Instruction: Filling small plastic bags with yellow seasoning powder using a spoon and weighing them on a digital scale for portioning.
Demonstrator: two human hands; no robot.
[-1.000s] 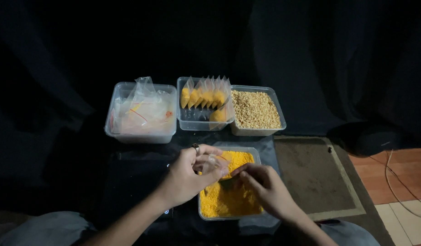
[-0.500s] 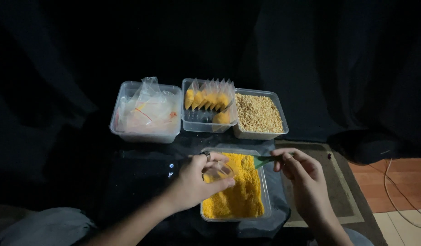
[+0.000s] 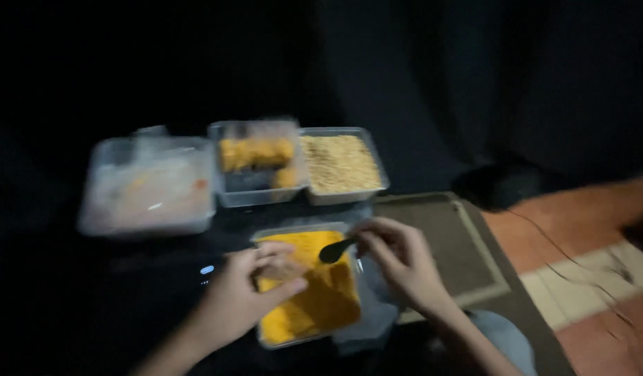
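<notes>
Head: spoon (image 3: 337,250) now over tub (image 3: 309,337).

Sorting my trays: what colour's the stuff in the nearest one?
Orange-yellow, seen in the head view.

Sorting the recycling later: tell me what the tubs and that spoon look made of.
Tubs, e.g. the near tub: likely clear thin plastic; contents show through the walls. Spoon in the right hand: dark and smooth, maybe plastic; too blurred to tell.
</notes>
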